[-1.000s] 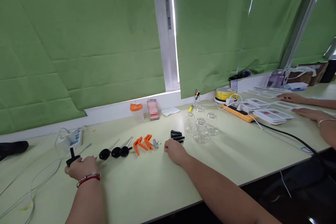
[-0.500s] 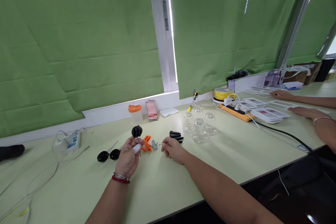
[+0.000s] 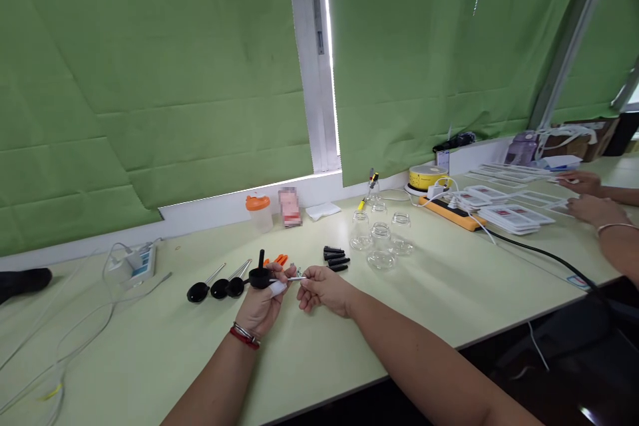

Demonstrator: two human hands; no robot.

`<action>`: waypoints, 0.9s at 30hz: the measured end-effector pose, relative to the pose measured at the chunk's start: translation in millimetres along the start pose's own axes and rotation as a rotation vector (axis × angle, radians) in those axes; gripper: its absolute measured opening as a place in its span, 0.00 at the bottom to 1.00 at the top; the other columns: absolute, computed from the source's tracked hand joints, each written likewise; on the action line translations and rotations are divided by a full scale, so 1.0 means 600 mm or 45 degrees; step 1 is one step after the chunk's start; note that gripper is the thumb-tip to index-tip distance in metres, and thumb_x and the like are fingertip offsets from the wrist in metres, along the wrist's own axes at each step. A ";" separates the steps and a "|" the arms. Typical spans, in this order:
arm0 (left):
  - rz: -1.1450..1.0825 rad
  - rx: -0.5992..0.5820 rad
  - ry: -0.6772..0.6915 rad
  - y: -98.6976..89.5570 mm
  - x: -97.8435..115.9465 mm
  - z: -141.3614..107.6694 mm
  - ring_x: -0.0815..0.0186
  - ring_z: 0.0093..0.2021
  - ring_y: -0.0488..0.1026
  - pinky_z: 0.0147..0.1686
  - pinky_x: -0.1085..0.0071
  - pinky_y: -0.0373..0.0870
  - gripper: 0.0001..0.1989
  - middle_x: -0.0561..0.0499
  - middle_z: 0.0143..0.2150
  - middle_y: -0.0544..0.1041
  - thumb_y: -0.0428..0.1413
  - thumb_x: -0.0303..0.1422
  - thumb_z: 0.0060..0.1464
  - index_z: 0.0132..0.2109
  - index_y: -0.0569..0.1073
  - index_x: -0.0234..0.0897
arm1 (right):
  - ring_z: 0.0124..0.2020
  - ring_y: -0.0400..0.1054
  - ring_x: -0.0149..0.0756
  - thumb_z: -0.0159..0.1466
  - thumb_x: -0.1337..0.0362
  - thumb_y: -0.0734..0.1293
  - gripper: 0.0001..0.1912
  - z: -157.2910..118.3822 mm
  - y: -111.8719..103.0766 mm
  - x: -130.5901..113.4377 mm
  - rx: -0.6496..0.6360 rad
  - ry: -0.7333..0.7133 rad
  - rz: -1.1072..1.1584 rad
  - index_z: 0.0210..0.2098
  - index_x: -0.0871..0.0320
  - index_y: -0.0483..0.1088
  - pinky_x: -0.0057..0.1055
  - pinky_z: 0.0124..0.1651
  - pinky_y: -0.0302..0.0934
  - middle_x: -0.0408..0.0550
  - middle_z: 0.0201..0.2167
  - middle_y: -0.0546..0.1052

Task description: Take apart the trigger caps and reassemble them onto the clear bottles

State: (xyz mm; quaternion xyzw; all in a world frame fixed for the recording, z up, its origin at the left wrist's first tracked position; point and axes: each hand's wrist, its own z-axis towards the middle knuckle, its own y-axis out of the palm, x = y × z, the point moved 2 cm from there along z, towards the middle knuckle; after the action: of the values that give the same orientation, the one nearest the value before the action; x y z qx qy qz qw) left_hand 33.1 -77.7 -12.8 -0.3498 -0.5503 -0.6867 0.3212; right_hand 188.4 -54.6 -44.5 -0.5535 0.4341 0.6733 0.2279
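My left hand point(image 3: 262, 309), a white wrap on one finger, grips a black round part with a metal rod point(image 3: 259, 277). A short black stem points up from this part, and its thin rod runs right toward my right hand point(image 3: 327, 289). The fingers of my right hand are pinched at the rod's far end; whether they also hold a small piece is hidden. Left of my hands lie similar black round parts point(image 3: 198, 291) with metal rods. Orange pieces point(image 3: 281, 259) and small metal bits lie just behind my fingers. Several black ridged pieces point(image 3: 335, 257) rest beyond my right hand.
Several clear glass jars point(image 3: 381, 249) stand right of centre. An orange-lidded cup point(image 3: 259, 213) is near the wall. At left is a power strip point(image 3: 142, 266) with cables; at right, an orange power strip point(image 3: 449, 213). A co-worker's hands point(image 3: 594, 208) handle printed cards point(image 3: 514, 218).
My hands have come together at the rod. The black part has turned, its rod now lying sideways and its stem upward. The co-worker's hands have shifted right.
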 end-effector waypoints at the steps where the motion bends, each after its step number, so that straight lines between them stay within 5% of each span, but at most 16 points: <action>1: 0.001 0.008 -0.003 -0.002 0.000 0.000 0.59 0.50 0.74 0.56 0.63 0.63 0.15 0.55 0.27 0.75 0.65 0.22 0.38 0.36 0.74 0.38 | 0.21 0.72 0.34 0.54 0.51 0.72 0.21 0.000 -0.001 -0.001 0.018 0.006 -0.009 0.32 0.59 0.60 0.30 0.25 0.65 0.45 0.23 0.75; 12: 0.044 -0.078 -0.111 -0.005 -0.004 -0.004 0.54 0.53 0.72 0.58 0.53 0.63 0.17 0.49 0.36 0.79 0.65 0.24 0.41 0.40 0.74 0.36 | 0.21 0.69 0.30 0.49 0.54 0.74 0.21 -0.003 -0.019 -0.010 0.068 -0.018 0.057 0.29 0.61 0.64 0.26 0.24 0.62 0.46 0.22 0.75; 19: 0.068 -0.221 -0.222 -0.013 0.011 -0.009 0.49 0.55 0.70 0.47 0.58 0.71 0.19 0.38 0.49 0.76 0.63 0.33 0.47 0.47 0.72 0.35 | 0.19 0.69 0.32 0.51 0.55 0.74 0.19 0.002 -0.037 -0.013 0.120 -0.063 -0.020 0.28 0.61 0.64 0.27 0.23 0.62 0.46 0.21 0.75; 23: 0.175 -0.079 -0.279 -0.026 0.020 -0.007 0.52 0.42 0.77 0.30 0.65 0.73 0.20 0.39 0.46 0.76 0.63 0.36 0.47 0.47 0.71 0.36 | 0.18 0.69 0.32 0.51 0.55 0.73 0.18 0.005 -0.049 -0.018 0.201 -0.099 -0.104 0.27 0.61 0.63 0.29 0.22 0.62 0.44 0.20 0.74; 27: 0.413 0.018 -0.284 -0.032 0.021 -0.002 0.65 0.25 0.73 0.18 0.74 0.61 0.16 0.45 0.34 0.77 0.65 0.32 0.43 0.41 0.73 0.36 | 0.16 0.68 0.32 0.51 0.56 0.73 0.17 0.007 -0.054 -0.016 0.244 -0.092 -0.169 0.27 0.60 0.63 0.28 0.20 0.61 0.43 0.18 0.73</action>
State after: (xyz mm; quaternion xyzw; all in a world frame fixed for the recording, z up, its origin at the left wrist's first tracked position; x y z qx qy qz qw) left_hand 10.0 -75.8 -12.5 -0.5056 -0.5237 -0.5790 0.3672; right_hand 214.5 -32.4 -46.2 -0.5321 0.4505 0.6316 0.3392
